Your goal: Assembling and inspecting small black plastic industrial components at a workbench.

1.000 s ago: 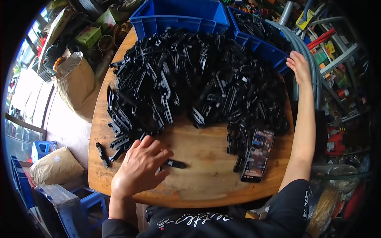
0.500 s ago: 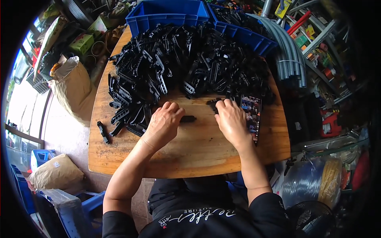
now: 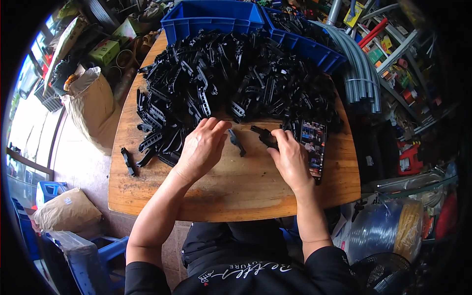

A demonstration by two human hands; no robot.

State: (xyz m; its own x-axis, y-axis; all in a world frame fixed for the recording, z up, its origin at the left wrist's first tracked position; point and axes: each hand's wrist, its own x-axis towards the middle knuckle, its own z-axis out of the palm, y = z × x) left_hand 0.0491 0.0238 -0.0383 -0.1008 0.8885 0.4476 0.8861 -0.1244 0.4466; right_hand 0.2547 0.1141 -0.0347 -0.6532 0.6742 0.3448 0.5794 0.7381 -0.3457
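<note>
My left hand (image 3: 202, 150) is over the middle of the wooden table (image 3: 236, 191), fingers pinched on a narrow black plastic piece (image 3: 237, 143) that sticks out past the fingertips, tilted down toward me. To its right, thumb and fingers of my right hand (image 3: 291, 160) close on another black plastic part (image 3: 264, 135), longer and with notched edges. The two parts are apart. Beyond both hands lies a large heap of similar black plastic parts (image 3: 196, 81), some with ladder-like slots. One loose part (image 3: 128, 162) rests at the table's left side.
A phone (image 3: 314, 147) with a lit screen lies beside my right hand. Behind the heap stand a blue crate (image 3: 214, 24) and a second blue crate (image 3: 319, 58) holding black parts. Grey hoses (image 3: 361, 86) hang at right; a brown paper sack (image 3: 91, 110) stands at left.
The piece at my left hand has swung from lying sideways to pointing toward me. My right hand has shifted slightly right and nearer, showing more of its part.
</note>
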